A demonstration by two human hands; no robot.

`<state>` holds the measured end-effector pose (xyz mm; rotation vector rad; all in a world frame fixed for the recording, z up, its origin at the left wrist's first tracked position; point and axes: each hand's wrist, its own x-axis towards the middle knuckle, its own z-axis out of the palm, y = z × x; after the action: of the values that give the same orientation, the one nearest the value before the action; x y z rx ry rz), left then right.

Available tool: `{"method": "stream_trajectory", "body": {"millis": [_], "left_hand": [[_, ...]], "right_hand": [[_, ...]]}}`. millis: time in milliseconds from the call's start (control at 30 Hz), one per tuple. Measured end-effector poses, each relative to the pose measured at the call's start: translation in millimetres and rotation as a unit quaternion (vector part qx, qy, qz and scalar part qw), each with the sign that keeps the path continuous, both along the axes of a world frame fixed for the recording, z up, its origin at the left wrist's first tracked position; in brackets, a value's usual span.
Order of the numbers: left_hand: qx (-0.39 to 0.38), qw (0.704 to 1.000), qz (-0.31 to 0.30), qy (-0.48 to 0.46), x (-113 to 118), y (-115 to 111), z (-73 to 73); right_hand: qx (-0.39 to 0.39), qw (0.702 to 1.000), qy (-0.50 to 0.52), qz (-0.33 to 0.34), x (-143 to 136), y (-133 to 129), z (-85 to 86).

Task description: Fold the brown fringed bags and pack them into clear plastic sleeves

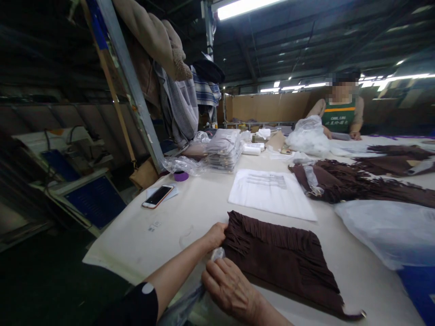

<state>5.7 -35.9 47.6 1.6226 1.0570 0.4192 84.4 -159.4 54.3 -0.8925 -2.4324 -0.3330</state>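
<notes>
A dark brown fringed piece (275, 258) lies flat on the pale table near its front edge. My left hand (216, 235) is closed at the piece's left end, its fingers hidden against the fabric and plastic. Just below it, my right hand (229, 283) is closed on a clear plastic bag (186, 305), which hangs down toward the table's front edge. Part of the plastic shows bunched between the two hands. Behind the fringed piece lies a stack of white sheets (272, 190).
Stacked bagged items (224, 151), a purple tape roll (181, 176) and a phone (158, 196) lie back left on the table (136, 235). More brown fringed pieces (340, 181) and plastic bags (387, 226) lie right. A person in a green apron (340, 118) stands across the table.
</notes>
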Motion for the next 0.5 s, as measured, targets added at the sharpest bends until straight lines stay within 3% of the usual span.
{"method": "stream_trajectory", "body": {"millis": [167, 300, 400, 500], "left_hand": [[-0.051, 0.998, 0.007, -0.021, -20, -9, 10.5], [-0.064, 0.997, 0.038, 0.008, -21, -18, 6.1], [-0.031, 0.995, 0.073, 0.056, -10, -15, -1.0], [0.048, 0.989, 0.089, 0.111, -8, -10, 5.1]], "right_hand": [[-0.007, 1.0, 0.0, 0.005, 2, 1, -0.3], [-0.012, 1.0, -0.016, 0.019, 4, 0, -1.6], [-0.005, 0.999, -0.029, 0.028, 8, 1, -2.6], [-0.015, 0.999, -0.041, 0.032, 13, 2, -5.5]]}}
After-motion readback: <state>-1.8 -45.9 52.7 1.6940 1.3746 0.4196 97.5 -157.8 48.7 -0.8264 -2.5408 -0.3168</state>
